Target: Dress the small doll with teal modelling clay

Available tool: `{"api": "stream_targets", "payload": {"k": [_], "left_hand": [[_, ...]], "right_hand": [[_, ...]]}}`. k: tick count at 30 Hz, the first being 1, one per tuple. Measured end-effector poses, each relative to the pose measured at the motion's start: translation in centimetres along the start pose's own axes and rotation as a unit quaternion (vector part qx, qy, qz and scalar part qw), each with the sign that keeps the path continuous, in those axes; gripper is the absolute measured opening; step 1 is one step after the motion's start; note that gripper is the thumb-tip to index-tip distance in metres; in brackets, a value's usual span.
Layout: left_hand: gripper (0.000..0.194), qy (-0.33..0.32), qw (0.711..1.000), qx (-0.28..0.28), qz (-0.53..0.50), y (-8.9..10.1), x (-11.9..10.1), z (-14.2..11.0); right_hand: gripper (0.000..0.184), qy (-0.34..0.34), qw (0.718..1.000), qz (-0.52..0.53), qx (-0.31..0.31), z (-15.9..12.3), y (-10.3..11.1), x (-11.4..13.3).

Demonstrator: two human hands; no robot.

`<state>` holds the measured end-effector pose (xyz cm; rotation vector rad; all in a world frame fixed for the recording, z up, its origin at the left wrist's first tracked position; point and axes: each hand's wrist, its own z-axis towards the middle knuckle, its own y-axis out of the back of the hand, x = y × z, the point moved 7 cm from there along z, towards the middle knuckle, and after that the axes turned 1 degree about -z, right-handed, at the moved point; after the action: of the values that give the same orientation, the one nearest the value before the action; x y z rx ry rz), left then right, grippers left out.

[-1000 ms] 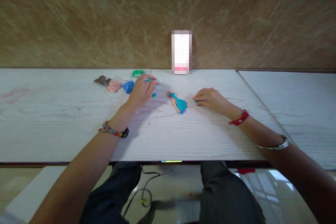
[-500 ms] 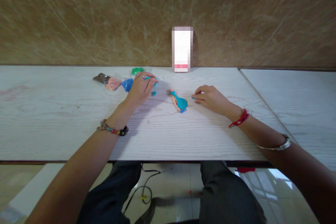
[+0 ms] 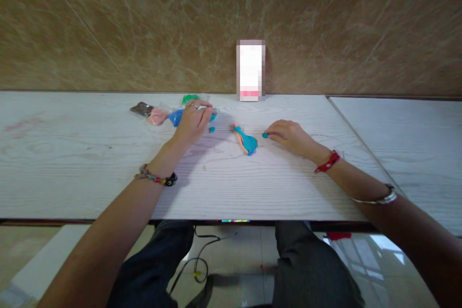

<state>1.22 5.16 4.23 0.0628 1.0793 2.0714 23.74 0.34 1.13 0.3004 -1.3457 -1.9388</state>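
Flat on the white tabletop (image 3: 224, 178) lies a small clay figure (image 3: 248, 142), with a teal dress and flesh-coloured parts. To its right, the fingertips of my right hand (image 3: 287, 133) pinch a small piece of teal clay (image 3: 265, 135). My left hand (image 3: 195, 120) is closed over a clear bag of teal clay (image 3: 213, 116), thumb and fingers together at its edge; the palm and fingers cover much of the bag. A separate little lump of teal clay (image 3: 211, 130) rests just below those fingers.
Left of my left hand lie bags of blue clay (image 3: 175, 117), pinkish clay (image 3: 158, 116) and dark clay (image 3: 142, 109). A green bag (image 3: 190, 98) sits behind. A phone with a blurred screen (image 3: 250, 70) leans against the brown marbled wall (image 3: 325, 24).
The teal piece at my right fingertips shows more, and that hand has shifted slightly left. My left hand stays almost in place. The clay figure has not moved.
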Motion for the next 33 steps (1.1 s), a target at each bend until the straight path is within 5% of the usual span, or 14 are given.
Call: {"api": "stream_targets", "payload": {"k": [7, 11, 17, 23, 33], "left_hand": [[0.035, 0.005, 1.000, 0.001, -0.006, -0.2, 0.3, 0.1], [0.035, 0.001, 1.000, -0.001, -0.008, -0.2, 0.2, 0.1], [0.037, -0.005, 1.000, -0.002, -0.005, 0.0, 0.0, 0.1], [0.040, -0.010, 1.000, 0.005, 0.006, -0.2, -0.1, 0.0], [0.039, -0.007, 1.000, 0.007, -0.015, -0.1, -0.2, 0.2]], "right_hand": [[0.024, 0.023, 0.995, -0.082, 0.060, 0.3, -0.7, 1.2], [0.028, 0.029, 0.994, -0.088, 0.054, 0.1, -0.8, 1.6], [0.034, -0.020, 0.999, 0.042, -0.008, -0.2, 0.2, 0.0], [0.028, 0.054, 0.994, -0.072, 0.054, -0.6, -0.3, 1.4], [0.030, 0.021, 0.997, -0.069, 0.014, -0.8, 0.3, 0.7]]}}
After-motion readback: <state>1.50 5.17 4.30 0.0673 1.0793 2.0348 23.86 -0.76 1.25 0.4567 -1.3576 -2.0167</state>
